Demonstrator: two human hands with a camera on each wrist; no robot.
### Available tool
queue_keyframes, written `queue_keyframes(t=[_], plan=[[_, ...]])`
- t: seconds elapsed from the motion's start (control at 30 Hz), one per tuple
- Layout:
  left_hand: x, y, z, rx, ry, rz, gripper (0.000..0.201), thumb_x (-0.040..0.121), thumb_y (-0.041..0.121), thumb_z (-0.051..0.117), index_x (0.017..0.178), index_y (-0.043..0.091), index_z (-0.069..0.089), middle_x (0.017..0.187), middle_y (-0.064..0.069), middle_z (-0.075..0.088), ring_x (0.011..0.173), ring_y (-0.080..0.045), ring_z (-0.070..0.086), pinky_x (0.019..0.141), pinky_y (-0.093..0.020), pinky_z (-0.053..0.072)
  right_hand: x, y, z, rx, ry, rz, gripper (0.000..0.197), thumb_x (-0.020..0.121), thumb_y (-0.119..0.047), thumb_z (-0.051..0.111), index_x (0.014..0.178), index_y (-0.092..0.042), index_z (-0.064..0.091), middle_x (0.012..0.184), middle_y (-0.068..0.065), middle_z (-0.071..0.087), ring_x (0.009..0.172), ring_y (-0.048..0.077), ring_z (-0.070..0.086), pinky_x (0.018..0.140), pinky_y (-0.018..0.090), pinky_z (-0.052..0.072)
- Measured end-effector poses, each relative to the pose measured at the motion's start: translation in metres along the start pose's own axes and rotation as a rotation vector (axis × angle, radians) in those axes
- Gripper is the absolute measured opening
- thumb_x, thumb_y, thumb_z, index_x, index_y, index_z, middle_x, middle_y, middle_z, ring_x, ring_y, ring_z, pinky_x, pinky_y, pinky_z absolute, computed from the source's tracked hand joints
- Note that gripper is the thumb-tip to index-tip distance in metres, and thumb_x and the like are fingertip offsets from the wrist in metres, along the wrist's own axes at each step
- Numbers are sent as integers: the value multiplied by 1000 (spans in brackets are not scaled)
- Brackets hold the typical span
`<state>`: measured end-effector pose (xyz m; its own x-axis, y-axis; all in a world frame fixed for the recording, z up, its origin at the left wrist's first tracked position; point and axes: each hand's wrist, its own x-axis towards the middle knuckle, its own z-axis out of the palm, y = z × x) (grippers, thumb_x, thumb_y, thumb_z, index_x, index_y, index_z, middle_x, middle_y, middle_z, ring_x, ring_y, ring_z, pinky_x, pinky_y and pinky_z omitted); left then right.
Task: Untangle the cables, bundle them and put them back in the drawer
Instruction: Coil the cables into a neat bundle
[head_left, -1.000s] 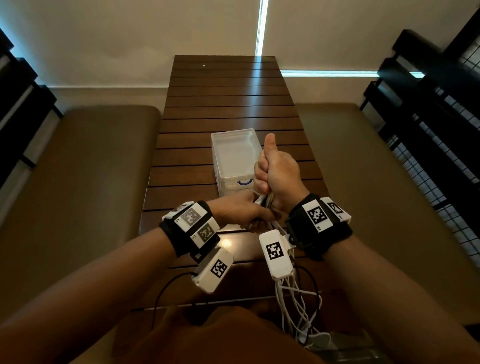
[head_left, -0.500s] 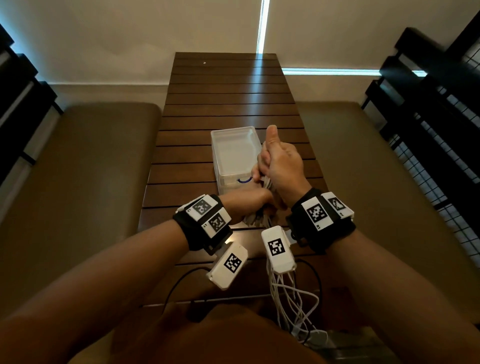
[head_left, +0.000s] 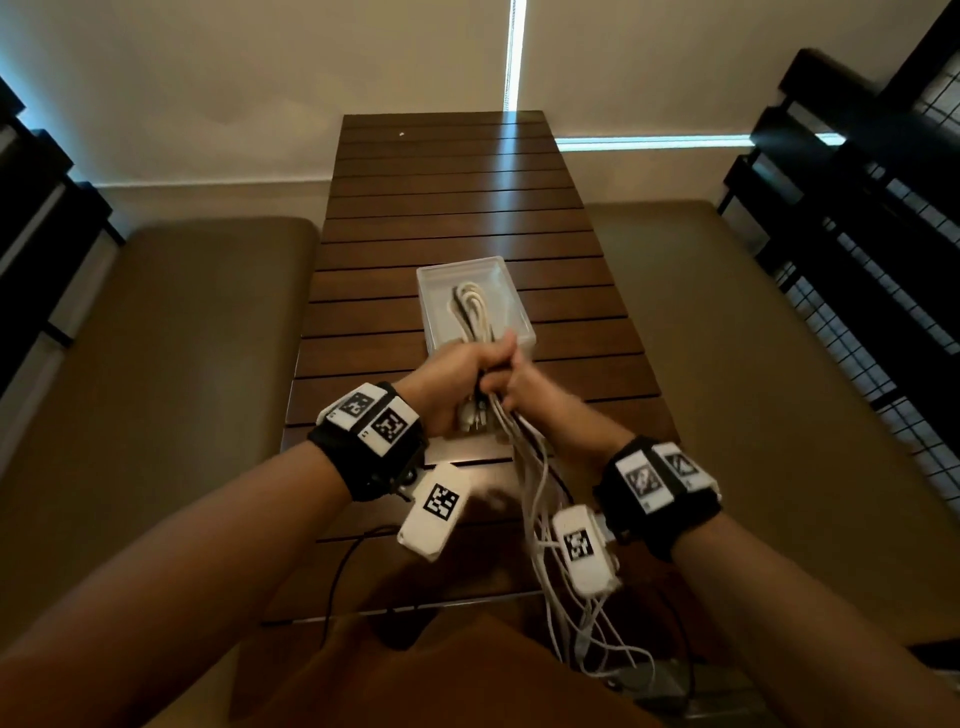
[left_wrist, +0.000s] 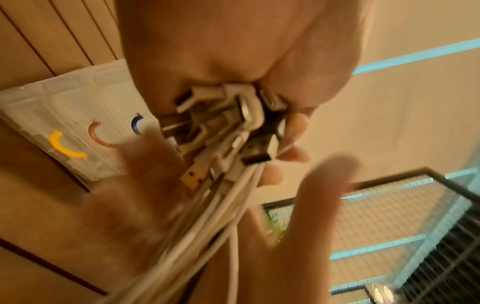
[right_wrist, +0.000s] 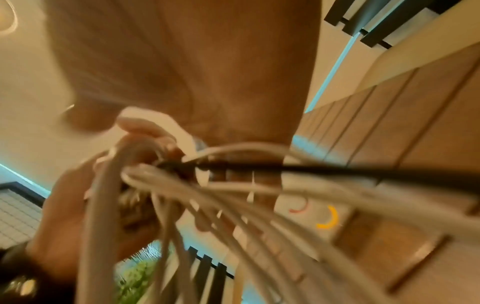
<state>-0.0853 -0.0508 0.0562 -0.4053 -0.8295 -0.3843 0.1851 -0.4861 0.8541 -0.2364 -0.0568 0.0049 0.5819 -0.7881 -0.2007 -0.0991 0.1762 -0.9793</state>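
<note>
Your left hand (head_left: 451, 391) and right hand (head_left: 514, 383), pressed together, both grip the bundle of white cables (head_left: 470, 317), looped over the translucent plastic drawer (head_left: 511, 291) on the slatted wooden counter (head_left: 457, 197).

No words or numbers can be read; the wrist bands (head_left: 374, 421) carry only black-and-white square code patterns.
</note>
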Motion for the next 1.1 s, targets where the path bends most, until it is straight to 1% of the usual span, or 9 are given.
queue_keyframes(t=[0.1,0.23,0.3,0.43,0.53,0.63,0.8,0.93,1.1], plan=[[5,12,-15,-198,93,16,38,103,34,34,74,14,50,43,5,34,51,-20,56,74,-40,48,-22,23,19,-149,-108,87,23,86,-18,71,105,-20,59,78,-1,71,71,12,67,66,25,52],[6,19,-27,-302,158,9,40,104,36,31,74,16,48,43,6,35,48,-17,53,66,-31,54,-36,21,28,28,34,183,14,97,-22,55,86,-17,49,48,-9,39,36,5,37,39,21,41],[7,17,-29,-365,203,9,40,104,36,30,75,16,48,42,7,33,44,-14,47,68,-32,50,-36,15,19,-170,83,122,9,94,-22,60,94,-23,51,62,-6,50,44,5,47,44,26,47],[20,5,-34,-376,513,-2,34,102,28,40,73,15,50,43,6,35,37,-13,41,50,-25,44,-39,3,7,-579,241,-55,64,90,-24,65,141,-41,31,119,-2,62,101,10,62,89,34,50],[24,4,-36,-398,606,-9,32,99,16,38,68,15,45,44,5,33,33,-12,34,40,-17,38,-38,3,12,-923,239,-104,64,97,-28,52,148,-45,17,119,5,62,105,24,59,87,35,47],[17,11,-33,-460,515,-32,32,100,22,37,70,16,46,44,6,33,39,-13,35,46,-20,41,-36,4,11,-1112,229,-81,43,100,-34,40,141,-40,28,107,6,65,94,31,61,77,40,48],[4,23,-25,-506,350,7,40,103,32,33,69,19,49,48,7,48,55,-18,64,74,-33,48,-33,-1,9,-711,131,-54,14,101,-26,45,96,-21,57,64,-12,48,56,2,48,60,29,38],[-3,24,-28,-530,281,-45,41,103,32,31,67,20,48,47,8,44,51,-14,57,74,-32,47,-30,3,7,-292,68,141,28,103,-28,40,89,-13,58,57,-5,38,43,7,34,42,24,29],[-8,18,-27,-517,249,-96,40,104,30,30,69,20,47,45,7,42,56,-16,61,79,-34,51,-26,9,1,-209,126,255,35,103,-33,36,78,-14,51,49,-5,36,35,8,27,37,19,21]])
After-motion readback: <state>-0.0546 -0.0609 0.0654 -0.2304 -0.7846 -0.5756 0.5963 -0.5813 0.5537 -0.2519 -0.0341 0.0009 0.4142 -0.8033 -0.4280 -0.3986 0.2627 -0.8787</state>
